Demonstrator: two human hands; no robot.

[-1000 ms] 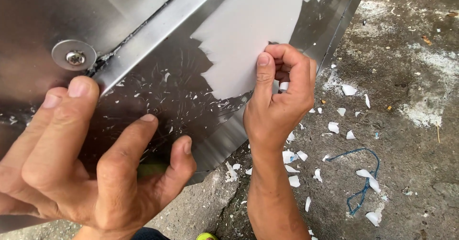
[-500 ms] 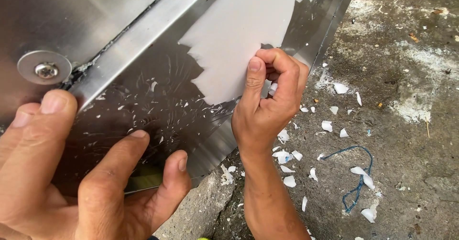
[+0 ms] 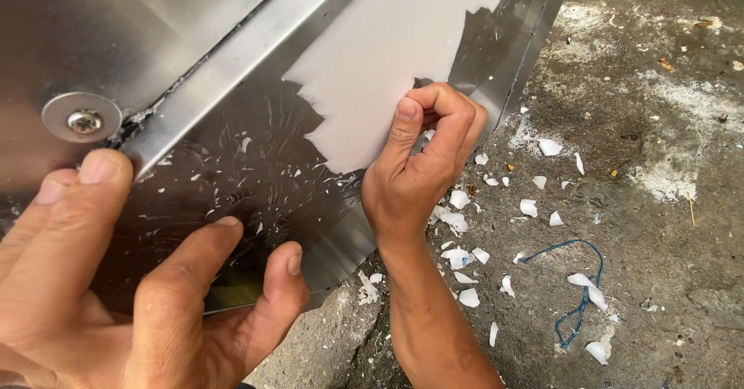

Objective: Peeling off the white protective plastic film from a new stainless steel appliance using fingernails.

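- The metal panel (image 3: 232, 195) is taken as the landmark; it fills the upper left of the view, with a raised strip (image 3: 248, 52) running diagonally across it and a screw with washer (image 3: 81, 118) seated left of that strip.
- The white film (image 3: 395, 56) is found still bonded to the upper middle of the panel. Its lower edge is ragged, and bare scratched metal with small white flecks is exposed below and left of it.
- The right hand (image 3: 422, 176) is seen curled at the film's lower right edge, against the panel's folded rim. Thumb and bent fingers are pressed together, and a small white scrap is pinched between them.
- Compared with a second ago, the right hand is noted slightly lower along the film edge, still closed in the same pinch. The torn outline of the film looks much the same, so progress is judged slow and made only in chips.
- The left hand (image 3: 132, 280) is laid spread on the lower left of the panel, fingers apart, flat on the bare metal. It has stayed there, bracing the sheet.
- White flakes (image 3: 465, 261) are scattered on the concrete ground (image 3: 659, 226) right of the panel's rim, beside a loop of blue string (image 3: 581, 288).
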